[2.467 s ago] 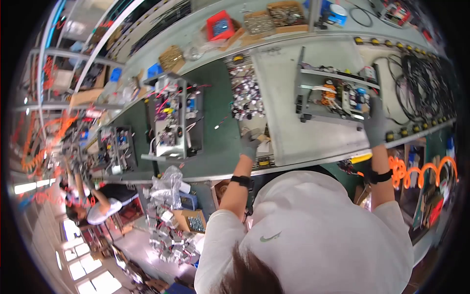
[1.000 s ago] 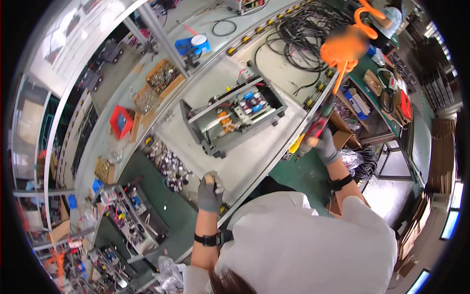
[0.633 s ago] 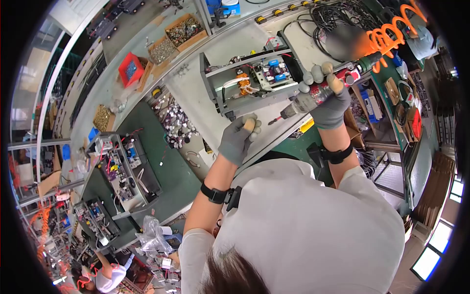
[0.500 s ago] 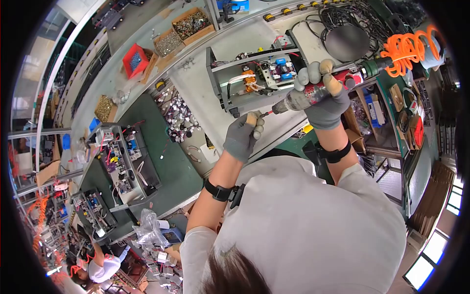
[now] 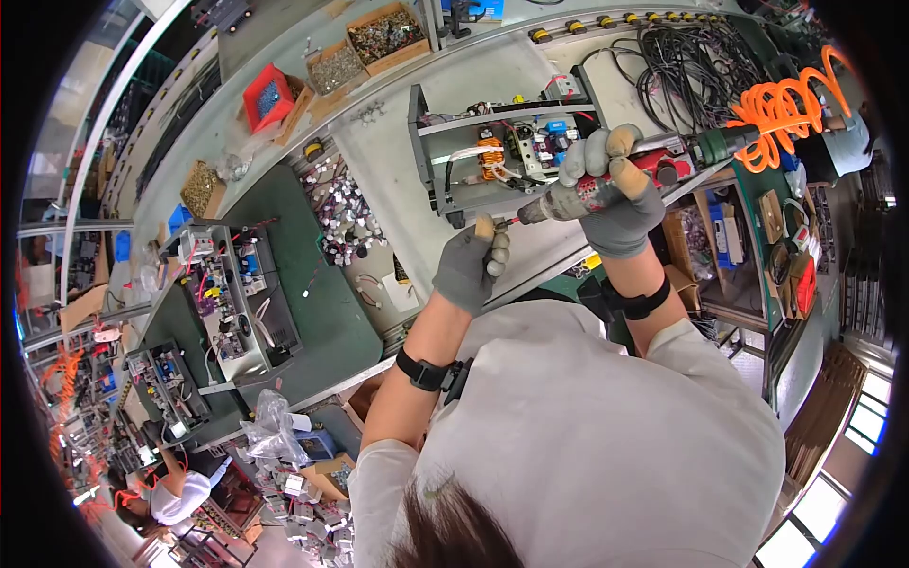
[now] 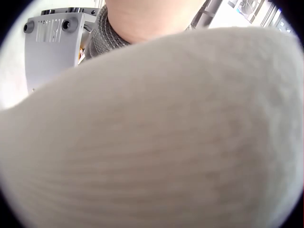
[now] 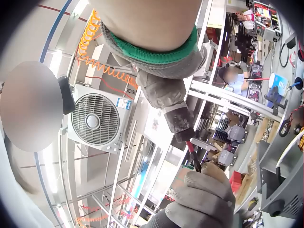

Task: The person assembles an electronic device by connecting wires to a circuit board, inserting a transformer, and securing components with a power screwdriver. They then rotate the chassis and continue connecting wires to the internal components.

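In the head view the gloved right hand (image 5: 620, 210) grips a red and grey power driver (image 5: 565, 199), its bit pointing left. The gloved left hand (image 5: 464, 269) has curled fingers, thumb and forefinger pinching the bit's tip; the right wrist view shows this left hand (image 7: 199, 197) at the end of the bit (image 7: 193, 156). Whether it also holds a small part is hidden. Just beyond the hands stands an open grey metal chassis (image 5: 485, 201) with an orange coil (image 5: 490, 159) and circuit boards. Pale cloth (image 6: 156, 137) fills most of the left wrist view.
White connectors (image 5: 346, 213) lie in a heap left of the chassis, black cables (image 5: 686, 76) at its right. An orange coiled hose (image 5: 781, 114) runs from the driver. A red bin (image 5: 269, 97) and boxes of small parts (image 5: 386, 38) stand behind; another chassis (image 5: 237, 312) sits left.
The right hand has picked up the driver from the bench edge and brought it over the front of the chassis. The left hand has moved from the connectors to the bit's tip.
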